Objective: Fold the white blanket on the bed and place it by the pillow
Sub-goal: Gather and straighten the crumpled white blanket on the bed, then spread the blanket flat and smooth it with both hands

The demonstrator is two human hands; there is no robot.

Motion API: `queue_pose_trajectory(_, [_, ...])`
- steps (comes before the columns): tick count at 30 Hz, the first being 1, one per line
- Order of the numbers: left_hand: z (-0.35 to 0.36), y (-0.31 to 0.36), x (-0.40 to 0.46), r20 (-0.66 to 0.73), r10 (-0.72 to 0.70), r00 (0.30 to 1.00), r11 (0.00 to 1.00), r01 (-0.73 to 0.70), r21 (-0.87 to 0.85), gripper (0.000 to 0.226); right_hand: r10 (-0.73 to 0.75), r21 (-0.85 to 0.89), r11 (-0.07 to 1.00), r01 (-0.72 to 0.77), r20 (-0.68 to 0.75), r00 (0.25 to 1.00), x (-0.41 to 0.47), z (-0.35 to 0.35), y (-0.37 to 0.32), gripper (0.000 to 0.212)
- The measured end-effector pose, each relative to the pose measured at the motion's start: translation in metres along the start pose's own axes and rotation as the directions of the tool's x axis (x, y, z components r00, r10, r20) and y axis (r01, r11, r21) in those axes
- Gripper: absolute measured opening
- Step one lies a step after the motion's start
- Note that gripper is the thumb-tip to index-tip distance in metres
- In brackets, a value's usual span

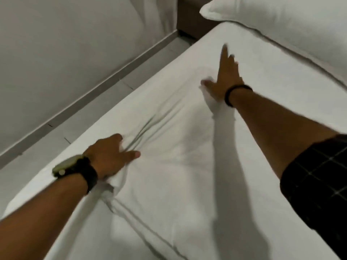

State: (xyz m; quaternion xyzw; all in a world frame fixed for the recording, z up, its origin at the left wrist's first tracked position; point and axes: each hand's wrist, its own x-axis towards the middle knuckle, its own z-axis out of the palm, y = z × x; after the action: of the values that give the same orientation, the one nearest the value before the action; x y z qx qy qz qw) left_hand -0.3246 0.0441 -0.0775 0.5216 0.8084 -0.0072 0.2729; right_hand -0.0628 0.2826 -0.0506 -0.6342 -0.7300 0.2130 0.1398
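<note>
The white blanket (pixel 184 139) lies spread over the bed, creased near its left edge. My left hand (pixel 110 154), with a watch on its wrist, is bunched into the blanket close to the bed's left side, and wrinkles fan out from its fingers. My right hand (pixel 225 79) reaches farther up the bed toward the white pillow (pixel 281 21). Its fingers are stretched out and blurred, and a raised strip of blanket is pinched under its thumb and palm. The pillow lies at the head of the bed, top right, apart from both hands.
A narrow strip of tiled floor (pixel 105 107) and a grey skirting board (pixel 90 94) run along the bed's left side below a white wall. A dark headboard (pixel 187 21) stands behind the pillow. A pale curtain (pixel 150 17) hangs at the top.
</note>
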Motion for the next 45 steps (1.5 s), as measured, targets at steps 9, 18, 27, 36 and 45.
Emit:
queue_pose_trajectory(9, [0.033,-0.038,0.006,-0.205,0.076,0.976,0.970,-0.120,-0.210,0.054,0.141,-0.316,0.937,-0.148,-0.044,0.989,0.036,0.033,0.051,0.087])
queue_pose_trajectory(18, [0.017,-0.032,0.013,-0.018,0.086,0.996,0.838,-0.082,-0.540,0.033,-0.052,-0.348,0.936,-0.049,-0.277,0.959,0.041,0.008,0.096,0.069])
queue_pose_trajectory(27, [0.027,-0.046,0.030,0.042,-0.079,0.996,0.785,0.088,-0.613,0.099,-0.036,-0.391,0.917,-0.082,-0.284,0.958,0.050,0.022,0.052,0.031])
queue_pose_trajectory(36, [0.035,-0.041,0.028,-0.112,-0.100,0.989,0.817,0.018,-0.576,0.071,0.044,-0.325,0.945,-0.048,-0.020,0.999,0.076,0.050,0.033,0.078])
queue_pose_trajectory(45, [0.043,-0.042,0.032,-0.191,-0.025,0.981,0.912,-0.056,-0.406,0.065,-0.152,-0.471,0.866,0.169,0.073,0.986,0.045,0.068,0.033,0.103])
